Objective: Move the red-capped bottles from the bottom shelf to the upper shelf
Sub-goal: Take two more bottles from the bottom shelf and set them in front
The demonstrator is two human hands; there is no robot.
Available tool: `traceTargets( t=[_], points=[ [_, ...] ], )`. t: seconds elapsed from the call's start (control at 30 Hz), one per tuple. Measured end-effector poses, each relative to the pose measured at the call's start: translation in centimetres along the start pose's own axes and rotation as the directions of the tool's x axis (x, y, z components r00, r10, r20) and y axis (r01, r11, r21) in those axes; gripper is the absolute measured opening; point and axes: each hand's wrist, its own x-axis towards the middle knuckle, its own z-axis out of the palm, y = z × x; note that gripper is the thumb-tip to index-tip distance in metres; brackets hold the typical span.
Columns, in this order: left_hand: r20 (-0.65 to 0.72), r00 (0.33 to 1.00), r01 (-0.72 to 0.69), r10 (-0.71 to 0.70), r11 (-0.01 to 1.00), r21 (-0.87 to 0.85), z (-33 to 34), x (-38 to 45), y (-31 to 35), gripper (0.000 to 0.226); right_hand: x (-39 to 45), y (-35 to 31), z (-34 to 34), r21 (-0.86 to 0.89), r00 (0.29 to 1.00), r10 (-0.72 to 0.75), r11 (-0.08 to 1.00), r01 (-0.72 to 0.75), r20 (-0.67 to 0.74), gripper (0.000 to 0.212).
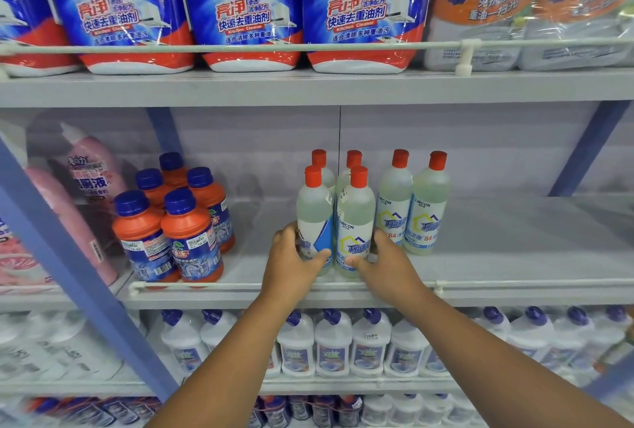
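Several clear bottles with red caps stand on the grey middle shelf [514, 266]. My left hand [291, 263] grips the front left red-capped bottle [314, 208] near its base. My right hand [384, 263] grips the front right red-capped bottle [355, 215] beside it. Both bottles stand upright at the shelf's front, touching each other. Two more red-capped bottles [353, 160] stand right behind them, and another pair [413, 201] stands just to the right of my right hand.
Orange bottles with blue caps [171, 221] cluster to the left, pink bottles [89, 180] beyond them. A white rail [240, 285] runs along the shelf front. Large blue refill bags [240, 9] fill the shelf above. White blue-capped bottles [332, 342] line the shelf below.
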Motion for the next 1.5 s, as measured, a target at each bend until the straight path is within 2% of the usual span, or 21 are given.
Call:
traceTargets(
  t=[0.1, 0.23, 0.3, 0.43, 0.8, 1.0, 1.27, 1.37, 1.43, 1.5],
  points=[
    [-0.037, 0.999, 0.015, -0.013, 0.998, 0.067, 0.3, 0.4, 0.3, 0.065, 0.1, 0.1, 0.0, -0.002, 1.000, -0.003, 1.000, 0.003, 0.008, 0.042],
    [0.103, 0.995, 0.019, -0.013, 0.998, -0.055, -0.3, 0.2, 0.0, 0.055, 0.2, 0.3, 0.1, -0.001, 1.000, 0.011, 1.000, -0.011, 0.012, 0.041],
    [0.127, 0.992, 0.022, -0.011, 0.997, -0.079, -0.6, 0.1, -0.1, 0.056, 0.3, 0.3, 0.1, 0.005, 1.000, 0.011, 1.000, -0.011, 0.005, 0.040],
    [0.058, 0.998, 0.018, -0.015, 0.999, -0.043, -0.2, -0.1, -0.2, 0.059, 0.3, 0.4, 0.5, -0.002, 1.000, -0.002, 1.000, 0.002, -0.024, 0.039],
    [-0.019, 1.000, 0.006, -0.006, 1.000, 0.023, 0.1, -0.2, -0.5, 0.058, 0.4, 0.1, 0.9, -0.012, 0.998, 0.003, 1.000, -0.004, -0.058, 0.041],
    [-0.028, 1.000, 0.003, -0.002, 0.999, 0.037, 0.2, -0.3, -0.6, 0.059, 0.5, 0.2, 1.4, -0.018, 0.994, 0.016, 1.000, -0.018, -0.112, 0.040],
    [-0.025, 0.999, -0.028, 0.031, 0.995, 0.093, 0.3, -0.3, -0.4, 0.059, 0.2, 0.0, 1.4, -0.090, 0.994, 0.018, 0.996, -0.028, -0.110, 0.042],
    [0.013, 0.997, -0.076, 0.075, 0.984, 0.163, 0.0, -0.5, -0.2, 0.067, -0.2, -0.6, 1.5, -0.154, 0.993, 0.041, 0.986, -0.058, -0.110, 0.043],
    [0.037, 0.995, -0.102, 0.095, 0.956, 0.275, -0.5, -0.8, -0.5, 0.072, -0.6, -1.0, 1.5, -0.219, 0.992, 0.073, 0.971, -0.095, -0.105, 0.053],
    [0.076, 0.992, -0.118, 0.096, 0.916, 0.385, -1.2, -1.2, -0.9, 0.064, -1.0, -1.0, 1.6, -0.286, 0.989, 0.089, 0.951, -0.119, -0.116, 0.063]
  ],
)
